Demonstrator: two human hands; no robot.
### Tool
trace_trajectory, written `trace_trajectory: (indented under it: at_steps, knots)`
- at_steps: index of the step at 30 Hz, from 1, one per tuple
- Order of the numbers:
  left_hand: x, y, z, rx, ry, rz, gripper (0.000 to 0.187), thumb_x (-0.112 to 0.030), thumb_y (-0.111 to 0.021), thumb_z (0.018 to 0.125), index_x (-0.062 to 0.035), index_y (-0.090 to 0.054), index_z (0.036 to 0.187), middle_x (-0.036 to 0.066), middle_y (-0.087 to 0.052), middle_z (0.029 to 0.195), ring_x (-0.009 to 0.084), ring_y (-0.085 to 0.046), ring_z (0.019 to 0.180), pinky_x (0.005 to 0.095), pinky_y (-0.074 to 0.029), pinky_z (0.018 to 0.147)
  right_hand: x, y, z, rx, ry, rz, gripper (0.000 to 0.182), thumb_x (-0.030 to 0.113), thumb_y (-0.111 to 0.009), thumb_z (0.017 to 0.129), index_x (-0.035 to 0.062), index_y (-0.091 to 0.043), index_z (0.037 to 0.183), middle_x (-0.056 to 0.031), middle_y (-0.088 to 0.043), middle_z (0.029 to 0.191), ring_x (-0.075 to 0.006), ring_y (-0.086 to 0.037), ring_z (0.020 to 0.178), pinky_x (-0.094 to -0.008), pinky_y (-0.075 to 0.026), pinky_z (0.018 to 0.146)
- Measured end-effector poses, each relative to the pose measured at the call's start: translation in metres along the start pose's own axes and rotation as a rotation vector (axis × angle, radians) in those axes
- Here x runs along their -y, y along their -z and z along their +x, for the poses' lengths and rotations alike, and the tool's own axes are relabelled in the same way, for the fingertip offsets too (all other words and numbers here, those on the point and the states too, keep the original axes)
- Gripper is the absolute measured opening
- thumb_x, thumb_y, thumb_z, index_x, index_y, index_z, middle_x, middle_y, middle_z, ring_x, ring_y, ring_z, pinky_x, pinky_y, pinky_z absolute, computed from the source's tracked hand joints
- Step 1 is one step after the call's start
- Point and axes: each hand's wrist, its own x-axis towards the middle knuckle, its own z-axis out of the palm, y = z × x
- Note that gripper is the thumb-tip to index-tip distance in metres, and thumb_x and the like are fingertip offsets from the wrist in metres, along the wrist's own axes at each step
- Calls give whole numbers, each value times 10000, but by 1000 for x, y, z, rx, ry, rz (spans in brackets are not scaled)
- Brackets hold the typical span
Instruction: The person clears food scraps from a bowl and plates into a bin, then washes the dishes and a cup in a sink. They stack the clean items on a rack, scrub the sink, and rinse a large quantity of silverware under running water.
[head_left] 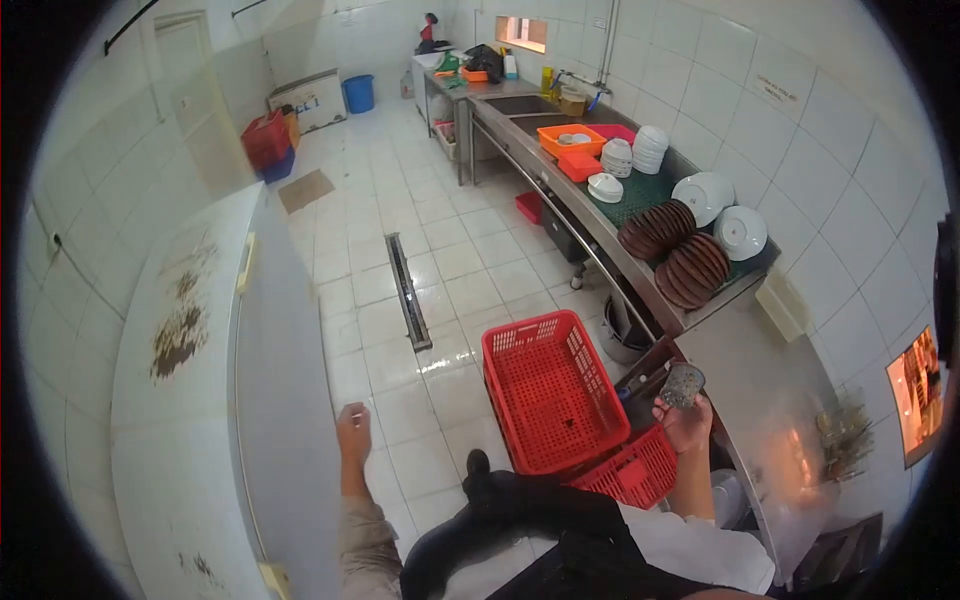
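Observation:
My right hand (686, 424) holds a grey, speckled, roundish piece (682, 385), perhaps a scouring pad, beside the edge of the steel counter (745, 400). My left hand (354, 430) hangs low over the tiled floor with its fingers curled; whether anything is in them is too small to tell. Between the hands stands a large red plastic crate (545, 390) with a dark speck inside. A smaller red basket (640, 470) lies just below my right hand.
Brown round plates (692, 270), white plates (703, 198), stacked bowls (650, 150) and an orange basket (572, 140) stand on the sink counter at right. A white freezer (190, 400) flanks the left. A drain grate (408, 290) runs along the floor.

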Motion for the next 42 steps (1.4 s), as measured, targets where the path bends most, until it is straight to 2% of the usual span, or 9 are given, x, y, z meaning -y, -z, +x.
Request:
trace_trajectory:
  at_steps: [2, 8, 11, 13, 16, 27, 34, 35, 42]
  knots:
    - [39, -23, 36, 113, -228, 247, 173, -140, -604, 860, -12, -581, 973, 144, -618, 928, 249, -612, 780, 346, -502, 680, -16, -7, 30, 15, 12, -11, 536, 391, -618, 785, 55, -528, 1193, -134, -624, 1063, -298, -625, 931, -421, -509, 796]
    - [129, 10, 54, 283, 83, 530, 329, -242, -629, 813, 24, -601, 1004, 233, -608, 957, 391, -587, 911, 444, -479, 808, -77, -63, 161, 12, -89, 201, 558, 289, -666, 745, 49, -510, 1224, -131, -607, 1122, -316, -609, 969, -453, -503, 826]
    - [209, 52, 13, 265, 392, 630, 320, -278, -577, 832, 0, -609, 987, 215, -625, 968, 387, -580, 930, 458, -461, 825, -108, -108, 241, 133, -130, 164, 591, 290, -672, 733, 43, -499, 1241, -134, -585, 1159, -301, -593, 978, -456, -489, 836]
    - [278, 86, -39, 731, 237, 1133, 248, -189, -538, 837, -57, -636, 1023, 175, -637, 963, 358, -587, 870, 438, -462, 819, -127, -124, 293, 192, -178, 142, 592, 296, -672, 735, 45, -500, 1242, -132, -586, 1157, -300, -590, 986, -455, -488, 833]
    - [306, 108, -96, 721, 215, 1104, 188, -178, -513, 825, -91, -655, 913, 126, -651, 976, 332, -608, 926, 437, -508, 774, -137, -164, 352, 263, -216, 62, 582, 323, -669, 742, 48, -505, 1228, -137, -595, 1122, -287, -588, 962, -427, -482, 815]
    - [381, -45, 189, 659, -24, 989, 220, -157, -461, 837, -81, -664, 877, 141, -659, 938, 318, -624, 874, 452, -509, 731, -121, -170, 418, 24, -40, 99, 405, 305, -611, 824, 61, -572, 1145, -109, -629, 1081, -297, -594, 965, -428, -482, 807]
    - [324, -239, 535, 405, -96, 484, 239, -239, -533, 855, -41, -631, 946, 183, -654, 964, 342, -618, 911, 425, -491, 790, -123, -150, 436, -283, 118, 126, 371, 346, -617, 833, 74, -596, 1085, -95, -636, 1033, -293, -601, 876, -417, -500, 713]
    - [216, -243, 561, 311, 217, 242, 323, -313, -559, 857, -21, -614, 985, 195, -650, 991, 349, -614, 946, 402, -486, 820, -129, -141, 447, -302, 129, 63, 384, 354, -612, 833, 89, -576, 1109, -89, -628, 1016, -279, -597, 855, -408, -485, 677]
    - [141, -309, 631, 581, 165, 155, 381, -374, -545, 867, -17, -615, 978, 198, -645, 995, 351, -614, 940, 405, -488, 808, -152, -111, 567, -379, 51, 65, 418, 351, -621, 820, 85, -542, 1133, -91, -615, 990, -267, -594, 835, -399, -473, 679]
